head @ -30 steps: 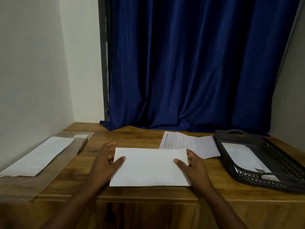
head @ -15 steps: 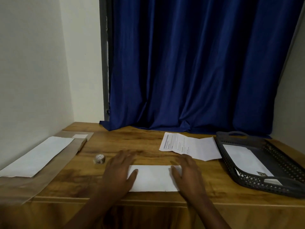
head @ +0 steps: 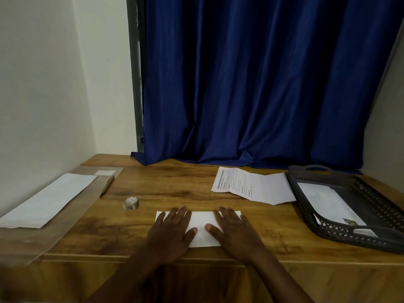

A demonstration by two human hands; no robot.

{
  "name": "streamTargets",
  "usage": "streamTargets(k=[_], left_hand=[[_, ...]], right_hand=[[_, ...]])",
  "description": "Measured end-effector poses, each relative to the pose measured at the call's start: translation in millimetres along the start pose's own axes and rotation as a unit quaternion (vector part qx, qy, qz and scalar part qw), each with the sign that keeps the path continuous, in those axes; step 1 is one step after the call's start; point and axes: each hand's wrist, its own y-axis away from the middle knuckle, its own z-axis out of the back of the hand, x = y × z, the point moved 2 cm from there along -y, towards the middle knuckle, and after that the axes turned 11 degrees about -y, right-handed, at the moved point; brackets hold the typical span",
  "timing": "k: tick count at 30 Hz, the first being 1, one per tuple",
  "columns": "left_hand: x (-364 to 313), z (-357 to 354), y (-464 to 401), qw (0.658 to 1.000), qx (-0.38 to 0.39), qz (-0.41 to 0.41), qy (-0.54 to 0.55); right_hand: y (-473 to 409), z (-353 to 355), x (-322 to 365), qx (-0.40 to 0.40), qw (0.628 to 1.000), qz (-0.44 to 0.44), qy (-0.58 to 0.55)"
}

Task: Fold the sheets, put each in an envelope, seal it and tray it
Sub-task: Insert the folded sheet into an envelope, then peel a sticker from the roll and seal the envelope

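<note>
In the head view, your left hand [head: 171, 234] and right hand [head: 232, 232] lay flat, fingers straight, pressing the folded sheet [head: 202, 229] at lower centre of the frame. It looked light, limp and slippery on wood; pinch it by a free edge.

Wooden table [head: 175, 189], sheets [head: 251, 186] (folded) [head: 202, 228], tray [head: 306, 200], tape [head: 130, 203]
</note>
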Motion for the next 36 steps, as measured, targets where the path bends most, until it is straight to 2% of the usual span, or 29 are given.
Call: streamTargets(k=[4, 7, 8, 10, 12, 13, 15, 17, 19, 22, 24, 29, 31, 34, 36], left_hand=[[3, 1, 2, 1.0, 0.014, 0.001, -0.003], [9, -2, 2, 0.999, 0.006, -0.008, 0.041], [15, -2, 2, 0.997, -0.017, -0.011, 0.069], [33, 1, 3, 0.983, -0.112, -0.014, 0.148], [56, 8, 7, 0.947, -0.237, -0.02, 0.217], [68, 13, 10, 0.932, -0.284, -0.016, 0.223], [92, 24, 17, 0.922, -0.326, 0.025, 0.21], [115, 33, 21, 0.927, -0.306, 0.085, 0.2], [139, 32, 22, 0.948, -0.219, 0.136, 0.185], [159, 25, 18, 0.974, -0.083, 0.131, 0.164], [161, 22, 15, 0.982, -0.04, 0.115, 0.141], [162, 31, -1, 0.987, -0.06, 0.075, 0.132], [157, 39, -6, 0.977, -0.103, 0.076, 0.168], [132, 55, -15, 0.943, -0.18, 0.102, 0.259], [106, 61, -23, 0.893, -0.197, 0.114, 0.389]], right_hand=[[4, 6, -16, -0.009, 0.999, -0.033, 0.004], [1, 2, -16, -0.019, 0.999, -0.03, 0.008], [0, 1, -17, -0.025, 0.999, -0.027, 0.009], [-2, -1, -20, -0.032, 0.999, -0.024, 0.01], [-3, -2, -22, -0.03, 0.999, -0.026, 0.012], [-4, -3, -23, -0.03, 0.999, -0.028, 0.013], [-5, -3, -22, -0.031, 0.999, -0.03, 0.017], [-5, -3, -22, -0.032, 0.999, -0.033, 0.017], [-5, -3, -22, -0.033, 0.999, -0.035, 0.013], [-4, -2, -21, -0.032, 0.999, -0.035, 0.01], [-4, -1, -20, -0.033, 0.999, -0.035, 0.007], [-3, 0, -19, -0.035, 0.999, -0.035, 0.004], [-4, 0, -20, -0.035, 0.999, -0.034, 0.003], [-4, -1, -21, -0.038, 0.999, -0.034, -0.001], [-3, -1, -20, -0.04, 0.999, -0.034, -0.007]])
